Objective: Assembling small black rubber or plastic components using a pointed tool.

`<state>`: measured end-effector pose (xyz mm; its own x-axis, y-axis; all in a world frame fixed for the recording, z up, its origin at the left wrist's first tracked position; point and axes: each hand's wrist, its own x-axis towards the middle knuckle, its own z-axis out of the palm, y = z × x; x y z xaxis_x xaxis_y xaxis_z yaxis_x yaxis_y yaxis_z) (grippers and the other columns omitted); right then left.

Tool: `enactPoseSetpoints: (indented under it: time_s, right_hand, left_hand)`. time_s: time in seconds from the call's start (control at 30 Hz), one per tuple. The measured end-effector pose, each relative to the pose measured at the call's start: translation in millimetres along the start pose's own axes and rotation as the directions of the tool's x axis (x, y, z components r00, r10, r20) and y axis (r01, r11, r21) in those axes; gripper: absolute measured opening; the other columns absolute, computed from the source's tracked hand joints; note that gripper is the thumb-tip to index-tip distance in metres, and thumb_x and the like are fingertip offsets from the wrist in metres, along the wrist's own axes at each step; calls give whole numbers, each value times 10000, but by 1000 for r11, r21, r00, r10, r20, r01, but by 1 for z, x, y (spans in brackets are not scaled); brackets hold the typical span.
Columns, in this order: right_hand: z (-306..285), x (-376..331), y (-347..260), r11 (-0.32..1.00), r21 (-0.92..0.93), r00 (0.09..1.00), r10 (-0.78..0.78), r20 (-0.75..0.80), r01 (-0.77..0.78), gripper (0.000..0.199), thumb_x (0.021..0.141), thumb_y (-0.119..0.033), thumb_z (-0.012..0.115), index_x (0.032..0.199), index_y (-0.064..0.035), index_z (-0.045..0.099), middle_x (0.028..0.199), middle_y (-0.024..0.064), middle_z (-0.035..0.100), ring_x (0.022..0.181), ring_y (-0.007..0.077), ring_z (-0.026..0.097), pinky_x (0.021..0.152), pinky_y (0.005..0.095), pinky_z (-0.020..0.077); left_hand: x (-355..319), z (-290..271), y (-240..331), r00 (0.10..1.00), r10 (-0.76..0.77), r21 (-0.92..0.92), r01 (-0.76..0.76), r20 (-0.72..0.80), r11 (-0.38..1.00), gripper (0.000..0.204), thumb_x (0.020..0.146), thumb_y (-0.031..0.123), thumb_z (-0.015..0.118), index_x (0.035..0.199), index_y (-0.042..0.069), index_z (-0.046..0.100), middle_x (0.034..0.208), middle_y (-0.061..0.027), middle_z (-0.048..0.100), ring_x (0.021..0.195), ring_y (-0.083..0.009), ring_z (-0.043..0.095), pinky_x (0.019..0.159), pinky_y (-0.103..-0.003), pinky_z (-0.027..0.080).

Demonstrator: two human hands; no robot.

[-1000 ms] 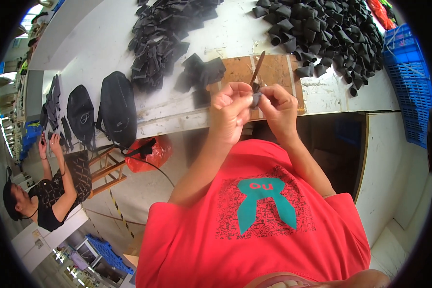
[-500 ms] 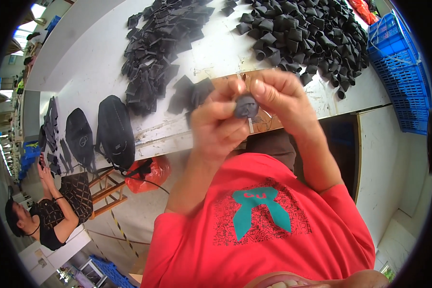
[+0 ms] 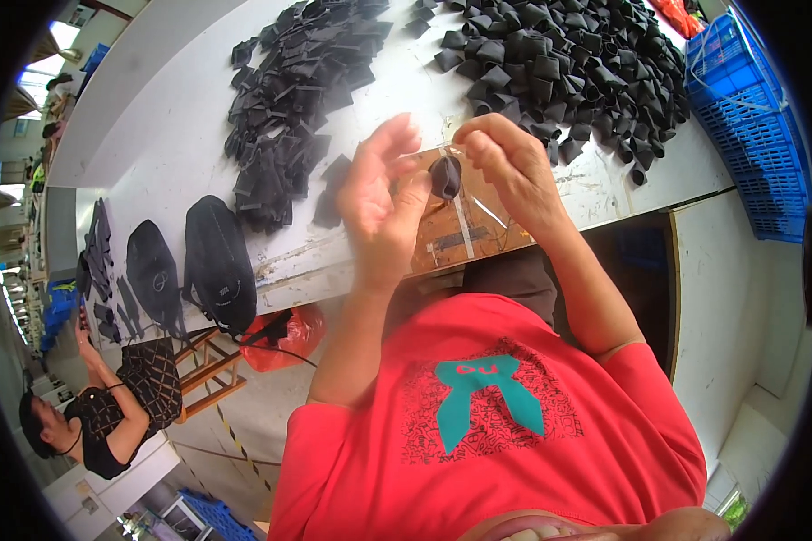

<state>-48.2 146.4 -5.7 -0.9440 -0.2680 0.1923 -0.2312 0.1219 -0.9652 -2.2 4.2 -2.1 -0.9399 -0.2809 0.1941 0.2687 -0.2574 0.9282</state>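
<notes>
A small black fabric loop shows between my hands, above a brown wooden board at the table's front edge. My left hand is open and slightly blurred, its fingers raised and its thumb beside the loop; whether the thumb touches it I cannot tell. To the right, my right hand is closed with curled fingers, apart from the loop. Anything between those fingertips is too small to make out. Flat black fabric pieces are heaped beyond my left hand. Folded black loops form a large pile beyond my right.
Two black oval fabric pieces lie at the table's left, near black strips. Blue plastic crates stand at the right end. Below the table edge hangs a red plastic bag. Another person sits at the far left.
My hands have moved apart, and the left has opened. The black loop, held between both hands before, now shows lower contact with them, beside my left thumb. More of the board is visible.
</notes>
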Motion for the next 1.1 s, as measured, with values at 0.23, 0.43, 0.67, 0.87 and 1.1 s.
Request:
enactPoseSetpoints:
  time_s: [0.23,0.43,0.67,0.87,1.1]
  right_hand:
    - [3,-14,-17,853,-355,915,-402,18,382,233,686,-168,683,843,-28,580,723,80,514,611,222,524,526,292,424]
    - [9,-13,0,896,-240,926,-374,43,373,140,695,-90,658,776,-37,557,690,74,492,564,225,505,483,302,399]
    - [6,-12,-30,923,-231,952,-295,84,307,147,699,-74,660,799,-25,564,696,77,501,533,211,501,471,297,401]
    - [10,-10,-31,920,-234,947,-320,17,315,134,676,-34,658,792,-14,593,671,76,521,528,185,515,465,285,401]
    - [9,-14,-19,930,-202,948,-317,-18,307,95,673,14,639,762,4,605,628,76,524,519,172,510,473,270,384]
  left_hand:
    - [5,-8,7,957,82,333,-176,277,926,151,793,-31,551,935,-10,597,872,-53,573,835,-107,517,750,-217,414]
    - [4,2,10,931,252,449,-351,266,822,116,761,-3,591,876,6,600,812,-81,579,735,-159,550,652,-241,432]
    - [-1,-3,6,981,97,250,-138,169,958,113,821,64,553,904,-4,590,854,-77,596,802,-148,548,738,-254,423]
    - [-7,-14,-9,993,-79,-471,113,92,875,148,860,108,501,937,12,582,944,-122,575,880,-191,540,805,-326,433]
    - [-12,-18,-9,997,-10,-177,23,76,984,104,834,47,530,899,-3,594,920,-111,590,858,-165,549,791,-290,437]
